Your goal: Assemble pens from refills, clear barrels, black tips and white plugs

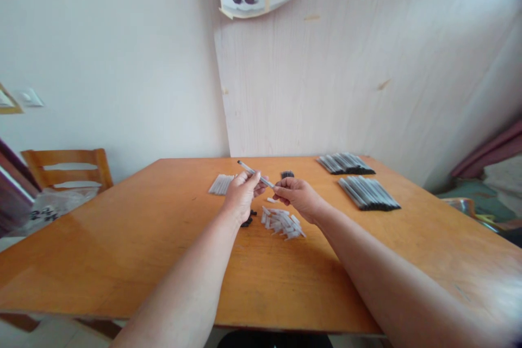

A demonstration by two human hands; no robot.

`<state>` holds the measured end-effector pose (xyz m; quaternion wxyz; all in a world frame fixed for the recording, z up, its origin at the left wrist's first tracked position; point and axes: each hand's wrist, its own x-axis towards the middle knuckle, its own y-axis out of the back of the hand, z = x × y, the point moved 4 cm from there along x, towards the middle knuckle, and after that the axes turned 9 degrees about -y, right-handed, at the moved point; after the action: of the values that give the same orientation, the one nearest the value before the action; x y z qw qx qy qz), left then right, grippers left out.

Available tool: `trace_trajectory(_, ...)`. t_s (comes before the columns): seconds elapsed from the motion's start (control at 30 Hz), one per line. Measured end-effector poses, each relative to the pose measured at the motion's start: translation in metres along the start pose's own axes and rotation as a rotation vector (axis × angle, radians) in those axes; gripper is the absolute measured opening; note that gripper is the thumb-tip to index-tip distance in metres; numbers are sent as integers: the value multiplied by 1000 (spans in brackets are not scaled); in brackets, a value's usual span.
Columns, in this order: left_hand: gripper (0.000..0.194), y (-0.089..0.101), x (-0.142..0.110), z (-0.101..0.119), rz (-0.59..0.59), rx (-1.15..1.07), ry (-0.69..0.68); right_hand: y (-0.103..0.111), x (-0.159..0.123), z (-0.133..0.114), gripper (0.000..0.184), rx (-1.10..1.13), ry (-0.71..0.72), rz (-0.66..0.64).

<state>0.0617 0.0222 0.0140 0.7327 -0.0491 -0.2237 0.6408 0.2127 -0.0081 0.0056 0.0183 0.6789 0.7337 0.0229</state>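
Note:
A pen [248, 167] with a clear barrel and a black end is held slantwise above the table, its black end up and to the left. My left hand [243, 190] is closed around the middle of the barrel. At the pen's lower right end, my right hand [294, 196] is closed in a pinch; its fingertips hide that end. Below the hands lies a loose pile of whitish pen caps [282, 223], with one cap [271, 200] apart from it. Small black pieces [247, 222] lie partly behind my left wrist.
White tubes [220, 184] lie in a row left of my hands, and thin dark sticks [287, 174] lie behind them. Two bundles of black-ended pens, a far bundle [345, 163] and a nearer bundle [368, 193], rest on the table [163, 261] at right. A chair [67, 166] stands left.

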Motion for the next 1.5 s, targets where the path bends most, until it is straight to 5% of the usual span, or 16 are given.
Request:
trace_trajectory(0.43,33,3,2,-4,-45,76,-29,4,0,5,24,-143,-65,50)
trace_trajectory(0.73,27,-2,-1,-4,-133,322,-105,17,1,-7,25,-89,113,238)
trace_trajectory(1.07,17,-7,2,-4,-412,966,-463,18,-9,-31,33,-227,287,319)
trace_trajectory(1.3,21,-2,4,4,-377,1323,-749,21,-10,-36,28,-567,286,409)
trace_trajectory(1.5,27,-7,-3,14,-381,1505,-817,26,-12,-42,19,-835,158,364)
